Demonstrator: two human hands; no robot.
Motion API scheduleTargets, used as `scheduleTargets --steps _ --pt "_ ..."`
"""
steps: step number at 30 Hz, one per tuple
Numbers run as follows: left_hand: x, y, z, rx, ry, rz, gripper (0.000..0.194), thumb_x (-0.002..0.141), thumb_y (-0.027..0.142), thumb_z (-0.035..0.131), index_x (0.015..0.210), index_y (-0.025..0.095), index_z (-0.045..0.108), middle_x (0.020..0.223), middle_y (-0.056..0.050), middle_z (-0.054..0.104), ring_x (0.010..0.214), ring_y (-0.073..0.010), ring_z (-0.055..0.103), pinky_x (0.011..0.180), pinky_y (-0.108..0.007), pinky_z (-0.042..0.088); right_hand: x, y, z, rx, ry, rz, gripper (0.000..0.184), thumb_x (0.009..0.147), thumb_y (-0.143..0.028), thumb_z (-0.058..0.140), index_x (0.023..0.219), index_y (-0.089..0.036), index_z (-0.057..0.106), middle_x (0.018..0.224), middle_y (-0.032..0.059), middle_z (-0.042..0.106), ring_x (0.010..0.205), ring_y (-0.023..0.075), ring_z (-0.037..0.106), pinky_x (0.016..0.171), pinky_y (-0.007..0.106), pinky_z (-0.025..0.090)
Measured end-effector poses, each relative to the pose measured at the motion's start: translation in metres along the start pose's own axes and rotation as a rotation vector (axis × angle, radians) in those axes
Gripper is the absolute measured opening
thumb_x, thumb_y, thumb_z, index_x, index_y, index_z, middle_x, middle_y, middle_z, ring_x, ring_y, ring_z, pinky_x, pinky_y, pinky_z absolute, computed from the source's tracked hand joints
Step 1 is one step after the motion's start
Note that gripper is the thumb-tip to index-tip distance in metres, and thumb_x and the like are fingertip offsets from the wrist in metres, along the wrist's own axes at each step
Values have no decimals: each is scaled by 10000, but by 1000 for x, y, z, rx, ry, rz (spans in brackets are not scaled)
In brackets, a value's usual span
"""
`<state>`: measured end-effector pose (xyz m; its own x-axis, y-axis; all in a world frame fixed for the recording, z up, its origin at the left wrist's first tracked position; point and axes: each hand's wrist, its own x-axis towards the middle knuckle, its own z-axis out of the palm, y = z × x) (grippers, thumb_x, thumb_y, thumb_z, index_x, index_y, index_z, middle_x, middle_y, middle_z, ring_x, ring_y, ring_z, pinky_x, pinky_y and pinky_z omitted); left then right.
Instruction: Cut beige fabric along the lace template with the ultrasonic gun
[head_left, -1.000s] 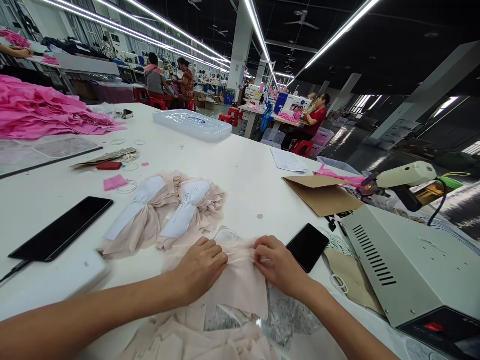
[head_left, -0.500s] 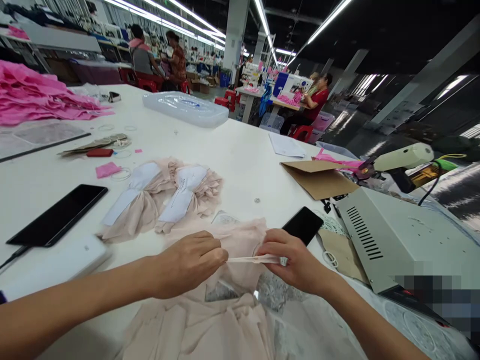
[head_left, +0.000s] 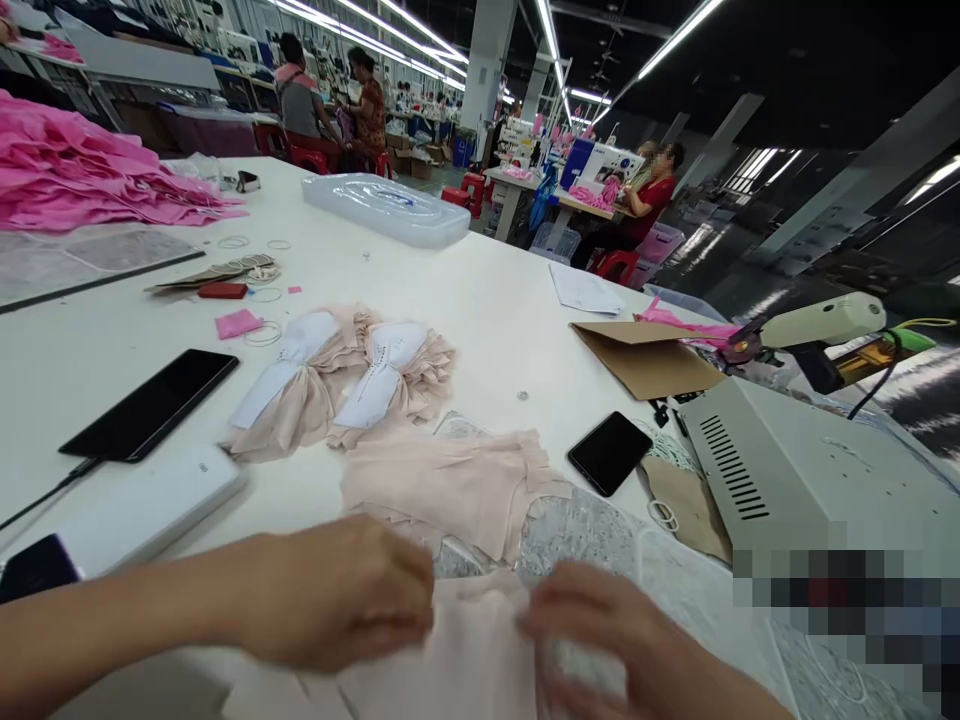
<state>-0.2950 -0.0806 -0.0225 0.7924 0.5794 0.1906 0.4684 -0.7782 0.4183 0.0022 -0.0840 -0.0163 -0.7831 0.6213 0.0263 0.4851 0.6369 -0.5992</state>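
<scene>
Beige fabric [head_left: 480,650] lies at the bottom centre, between my two hands. My left hand [head_left: 352,600] is at its left edge, fingers curled together and slightly blurred; what they pinch, if anything, is hidden. At the other edge is my right hand [head_left: 607,635], too smeared by motion to show whether its fingers grip the cloth. Just beyond my hands, a flat stack of beige fabric pieces [head_left: 450,485] rests on the table. Two gathered beige bundles wrapped in white paper bands [head_left: 382,370] sit farther back to the left.
A black phone [head_left: 610,452] and a grey metal box [head_left: 810,470] are on the right, near folded cardboard [head_left: 645,360]. On the left are a black tablet [head_left: 150,405], a white box [head_left: 161,505] and a pink fabric heap [head_left: 97,170]. Several people sit in the background.
Both hands have moved down, toward me. The narrow strip of beige fabric stretched between them no longer shows as a strip. The stack beyond is now uncovered, and the view has shifted slightly.
</scene>
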Motion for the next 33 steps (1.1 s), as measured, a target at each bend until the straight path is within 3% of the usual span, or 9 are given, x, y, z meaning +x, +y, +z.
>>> scheduleTargets --steps 2,6,8,11,16,19,23,28,33 --pt "25 -17 4 -73 -9 -99 231 970 217 456 848 219 653 823 -11 649 653 -108 622 600 -191 471 21 22 -3 -44 208 169 202 878 -206 546 1039 -244 662 978 69 706 872 182 679 756 299 563" --pt "59 -58 29 313 143 -226 102 871 205 632 967 170 632 939 -55 646 792 -182 629 686 -263 485 65 71 8 -152 384 334 250 794 -190 597 1037 -214 650 947 59 694 799 186 649 722 337 545" --pt "64 -75 41 385 156 -213 47 888 197 605 871 157 622 875 -61 639 754 -194 609 692 -298 480 77 86 14 -183 416 341 196 772 -173 601 954 -211 663 824 35 676 747 189 630 665 326 526" --pt "62 -84 49 427 176 -177 174 935 112 484 813 156 601 802 -61 624 723 -193 581 712 -332 465 78 94 19 -207 468 293 128 819 -156 544 833 -209 660 752 35 650 716 185 611 641 315 502" --pt "43 -67 43 453 332 64 230 927 36 418 1050 166 563 896 -90 647 823 -214 590 759 -371 459 55 81 22 -217 563 126 210 903 -196 454 806 -214 640 816 75 657 764 190 609 714 344 499" --pt "35 -52 45 405 389 150 240 926 30 409 1079 161 538 827 -72 647 755 -189 588 721 -345 461 40 70 20 -174 550 76 186 893 -201 449 780 -219 595 791 59 641 732 174 605 658 305 500" --pt "41 -50 50 278 306 -94 216 945 82 390 942 176 584 737 -27 638 623 -142 571 612 -264 443 40 70 12 -83 374 329 121 866 -225 479 817 -225 590 716 11 635 621 153 591 553 266 476" --pt "57 -68 50 317 193 -304 165 927 136 461 932 191 616 806 -18 682 670 -165 630 631 -262 470 67 88 9 -159 384 447 280 800 -177 523 1045 -213 655 886 44 711 795 205 667 697 328 513" --pt "58 -74 51 350 142 -317 150 898 115 515 946 190 635 805 -28 677 687 -189 642 658 -289 480 76 92 16 -236 407 387 190 829 -151 508 795 -217 683 798 49 690 783 213 633 706 329 479"
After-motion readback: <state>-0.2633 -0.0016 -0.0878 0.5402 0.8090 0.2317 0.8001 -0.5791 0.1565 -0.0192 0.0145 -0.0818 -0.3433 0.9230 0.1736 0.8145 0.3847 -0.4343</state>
